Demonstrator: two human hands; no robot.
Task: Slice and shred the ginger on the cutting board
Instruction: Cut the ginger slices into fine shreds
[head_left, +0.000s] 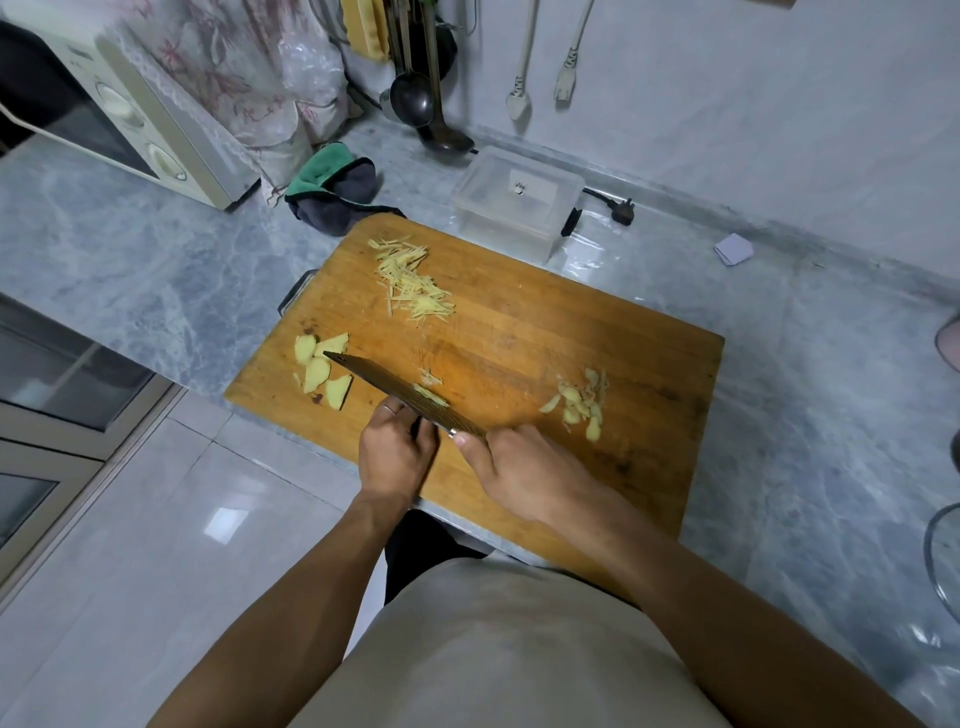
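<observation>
Head view: a wooden cutting board (519, 332) lies on a grey marble counter (130, 249); all places below are given relative to the board.
Knife: a cleaver (400, 397) lies low over the board's near-left part, its tip reaching the ginger slices, with a few shreds stuck on its blade.
Right hand: the right hand (524, 467), at the board's near edge, is wrapped around the cleaver's handle, thumb lying along the blade's base.
Left hand: the left hand (397, 452), at the near edge just left of the blade, has its fingers curled down against the blade's side; whether they pinch anything cannot be told.
Ginger slices: flat ginger slices (319, 369) sit on the left part of the board, near its left edge.
Ginger shreds: a pile of fine ginger shreds (413, 283) lies on the far-left part.
Peelings: thin ginger scraps (582, 402) lie on the near-right part.
Beyond the board: a clear plastic box (514, 202) just past the far edge, a green and grey cloth (332, 189) past the far-left corner, a microwave (119, 114) further left.
</observation>
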